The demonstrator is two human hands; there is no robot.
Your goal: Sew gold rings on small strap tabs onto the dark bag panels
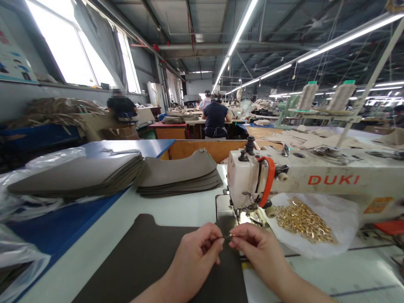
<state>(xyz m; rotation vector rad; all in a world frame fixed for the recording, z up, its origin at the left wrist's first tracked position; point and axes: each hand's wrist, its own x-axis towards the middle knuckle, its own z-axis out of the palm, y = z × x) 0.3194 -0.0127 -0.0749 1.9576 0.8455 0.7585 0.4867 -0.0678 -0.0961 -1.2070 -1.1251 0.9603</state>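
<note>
My left hand [197,256] and my right hand [257,250] meet in front of the sewing machine [303,172], both with fingertips pinched. Between them runs a short, thin dark strip [226,238], its left end in my left fingers. At the right fingertips a small gold-coloured metal piece [232,235] shows, mostly covered by them. Below both hands a large dark grey-brown fabric panel [151,256] lies flat, one part reaching toward the needle area. Right of the machine head, many gold metal rings [306,221] are heaped on a white sheet [344,227].
Stacks of cut panels [176,172] lie beyond the hands, with another stack [78,172] and clear plastic wrap [57,158] on the blue table [104,219]. Thread cones [307,97] stand at the upper right. Two people [216,118] [121,105] are farther back.
</note>
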